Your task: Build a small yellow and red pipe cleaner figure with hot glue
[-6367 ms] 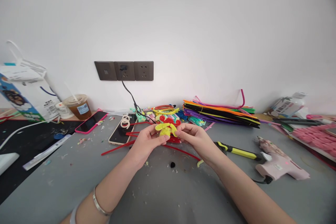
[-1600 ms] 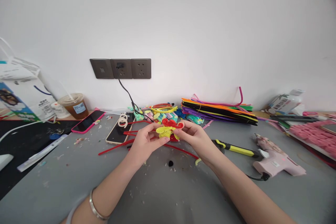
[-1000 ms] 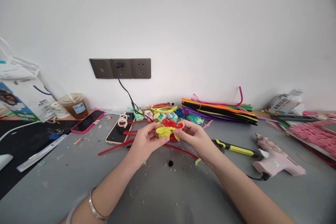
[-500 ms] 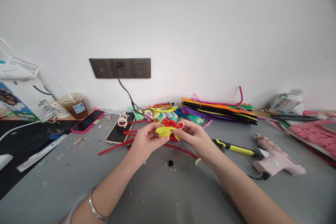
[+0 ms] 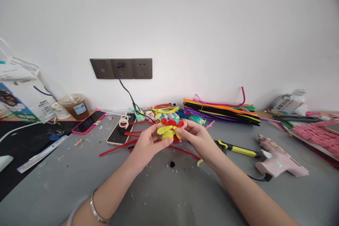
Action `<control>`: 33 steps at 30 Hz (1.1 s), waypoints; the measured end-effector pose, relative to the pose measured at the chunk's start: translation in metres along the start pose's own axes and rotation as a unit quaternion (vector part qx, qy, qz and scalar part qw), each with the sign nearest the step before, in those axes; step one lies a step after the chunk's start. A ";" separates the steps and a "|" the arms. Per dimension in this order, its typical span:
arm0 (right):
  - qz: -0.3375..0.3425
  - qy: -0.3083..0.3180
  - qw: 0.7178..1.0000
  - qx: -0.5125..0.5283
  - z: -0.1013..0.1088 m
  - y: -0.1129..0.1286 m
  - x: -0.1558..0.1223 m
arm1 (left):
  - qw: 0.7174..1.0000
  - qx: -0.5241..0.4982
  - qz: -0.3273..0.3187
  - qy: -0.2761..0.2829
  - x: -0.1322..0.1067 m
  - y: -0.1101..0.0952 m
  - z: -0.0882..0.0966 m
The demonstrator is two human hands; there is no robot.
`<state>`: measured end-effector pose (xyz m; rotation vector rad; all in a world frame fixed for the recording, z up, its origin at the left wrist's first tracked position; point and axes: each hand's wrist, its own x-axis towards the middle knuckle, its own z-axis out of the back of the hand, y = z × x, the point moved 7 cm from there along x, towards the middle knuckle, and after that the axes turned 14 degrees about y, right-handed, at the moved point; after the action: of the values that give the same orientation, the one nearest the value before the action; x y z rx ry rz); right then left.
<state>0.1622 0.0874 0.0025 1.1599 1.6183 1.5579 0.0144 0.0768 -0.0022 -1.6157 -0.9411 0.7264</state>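
Observation:
A small figure of yellow and red pipe cleaners [image 5: 168,130] hangs a little above the grey table [image 5: 164,194], gripped from both sides. My left hand [image 5: 148,144] pinches its left side and my right hand [image 5: 197,139] pinches its right side. Its red loops sit on top, the yellow coil below. Loose red pipe cleaners [image 5: 116,148] lie on the table under and left of my hands. A tiny black bead [image 5: 172,164] lies just in front of them.
A stack of coloured pipe cleaners [image 5: 221,111] lies by the wall. A pink glue gun [image 5: 278,160] and yellow-handled pliers [image 5: 238,151] lie to the right. Two phones [image 5: 120,132] [image 5: 88,122], a drink cup [image 5: 75,106], a paper bag [image 5: 22,91] and wall sockets [image 5: 122,68] are to the left.
Both hands have turned the figure slightly and lifted it a little. The red loops now sit more squarely above the yellow coil. Everything else is as before.

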 end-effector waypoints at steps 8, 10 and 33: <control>0.032 0.007 0.999 0.000 0.000 0.003 0.003 | 0.999 -0.045 0.002 -0.004 -0.001 -0.001 0.000; 0.029 0.025 0.999 0.000 -0.005 0.004 0.002 | 0.999 -0.043 0.007 0.008 -0.001 0.000 -0.001; 0.048 0.044 0.998 -0.017 -0.014 0.013 -0.002 | 0.999 -0.010 -0.018 0.037 -0.001 -0.006 -0.005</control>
<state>0.1524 0.0785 0.0170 1.1818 1.6068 1.7127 0.0166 0.0744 0.0044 -1.6283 -0.9252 0.6301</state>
